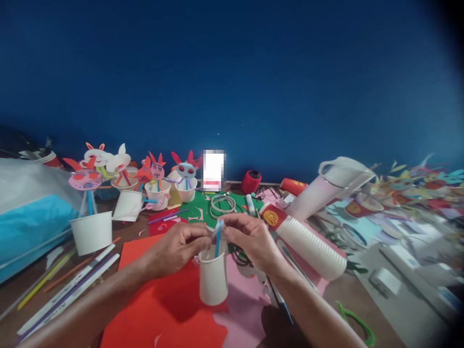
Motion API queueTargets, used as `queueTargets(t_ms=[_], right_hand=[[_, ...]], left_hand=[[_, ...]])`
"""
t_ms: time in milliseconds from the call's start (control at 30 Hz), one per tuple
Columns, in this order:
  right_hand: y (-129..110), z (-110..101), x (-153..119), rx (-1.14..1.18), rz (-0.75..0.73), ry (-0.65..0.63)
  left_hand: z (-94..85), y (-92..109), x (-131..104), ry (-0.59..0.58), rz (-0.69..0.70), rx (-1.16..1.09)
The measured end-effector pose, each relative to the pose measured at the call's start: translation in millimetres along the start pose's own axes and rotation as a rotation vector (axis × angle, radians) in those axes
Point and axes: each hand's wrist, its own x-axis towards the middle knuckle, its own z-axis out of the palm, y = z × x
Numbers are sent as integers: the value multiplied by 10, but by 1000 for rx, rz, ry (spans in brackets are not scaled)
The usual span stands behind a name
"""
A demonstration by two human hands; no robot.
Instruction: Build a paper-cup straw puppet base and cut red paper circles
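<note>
A white paper cup (pixel 213 282) stands upright on red paper (pixel 163 299) and pink paper at the middle front. A blue strip (pixel 218 241) rises out of the cup, with a pale strip beside it leaning left. My right hand (pixel 253 237) pinches the top of the blue strip from the right. On the left of the cup's opening, my left hand (pixel 181 246) has its fingertips closed at the pale strip. The tips of both hands nearly meet above the rim.
Cups with paper animal faces (pixel 85 180) line the back left. A stack of white cups (pixel 311 246) lies at the right, near a tilted white pitcher (pixel 333 179). Markers (pixel 68 290) lie at the left front, and a green pipe cleaner (pixel 357 321) at the right front.
</note>
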Motion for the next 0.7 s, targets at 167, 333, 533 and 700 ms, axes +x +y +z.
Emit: queueTargets(t_ms=[167,333,533,700], right_hand=[[37,17,11,3,-8,25],[50,37,3,-27,-51,87],[44,28,9,-26,-13,31],[99,20,51,-117,-26,-58]], left_hand=[[7,-9,16,6,-17,-3],[10,-7,17,10,-24,-13],[34,14,-2,17,-54,-16],[56,29,-2,32,-45,-26]])
